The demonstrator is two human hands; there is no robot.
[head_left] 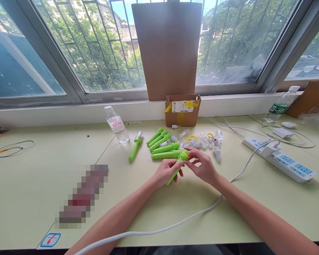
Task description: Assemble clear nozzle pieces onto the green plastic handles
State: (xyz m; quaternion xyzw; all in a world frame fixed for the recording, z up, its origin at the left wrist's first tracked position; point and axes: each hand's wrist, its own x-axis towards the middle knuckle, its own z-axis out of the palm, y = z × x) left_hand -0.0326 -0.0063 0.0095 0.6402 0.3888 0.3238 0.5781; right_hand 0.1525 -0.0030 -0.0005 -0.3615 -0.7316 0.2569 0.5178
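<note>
in the head view, i take the held green handle as the centre of the clock, and 12 o'clock points away from the person. the handle lies tilted, its top end toward 1 o'clock and its lower end toward 7. the left hand is closed around its body, with the thumb lying along the upper side. the right hand comes from 4 o'clock; its thumb and fingers curve at the top end, where a yellow ring shows. i cannot tell if these fingers grip the ring or only touch there

from 9 to 11 o'clock, near the hands, lie several loose green handles. farther at about 10 o'clock is one green handle with clear cap, and beyond it a water bottle stands upright. at 1 o'clock there is a group of clear plastic parts. at 12 o'clock stands a small carton, with an upright cardboard sheet behind

at 3 o'clock is a power strip. a white cable passes at 6 o'clock, and at 8 o'clock lies a thing hidden by pixels
</note>
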